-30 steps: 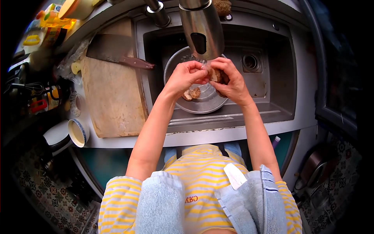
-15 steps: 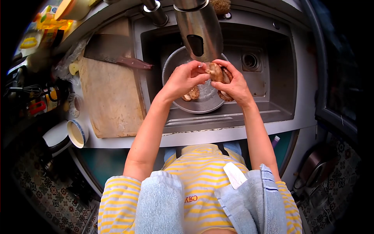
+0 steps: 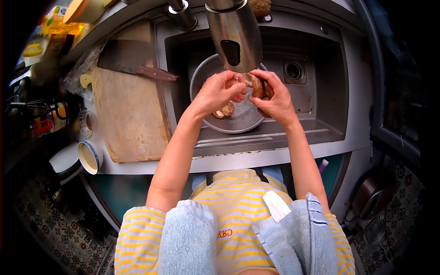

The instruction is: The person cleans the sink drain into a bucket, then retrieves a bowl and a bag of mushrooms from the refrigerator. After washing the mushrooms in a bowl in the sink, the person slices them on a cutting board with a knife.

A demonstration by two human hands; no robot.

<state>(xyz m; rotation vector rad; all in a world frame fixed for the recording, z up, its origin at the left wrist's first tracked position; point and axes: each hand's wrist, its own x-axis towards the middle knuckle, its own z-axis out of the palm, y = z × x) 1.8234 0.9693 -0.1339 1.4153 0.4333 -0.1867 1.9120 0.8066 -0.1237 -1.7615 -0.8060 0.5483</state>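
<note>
Brown mushrooms are gripped in my right hand, its fingers curled round them. My left hand is closed, its thumb and fingers pinching the stem of the front mushroom. Both hands are over a round metal bowl in the sink, just below the faucet head. Another mushroom lies in the bowl beneath my left hand. Some water seems to run by my left fingertips. My fingers hide part of the held mushrooms.
Left of the sink, a wooden cutting board carries a cleaver whose handle points toward the sink. A small bowl stands at the counter's left edge. The drain is right of the bowl.
My right hand has turned the mushrooms, so the front one now shows its cap edge-on with its stem pointing left. My left fingers have closed in on the stem.
</note>
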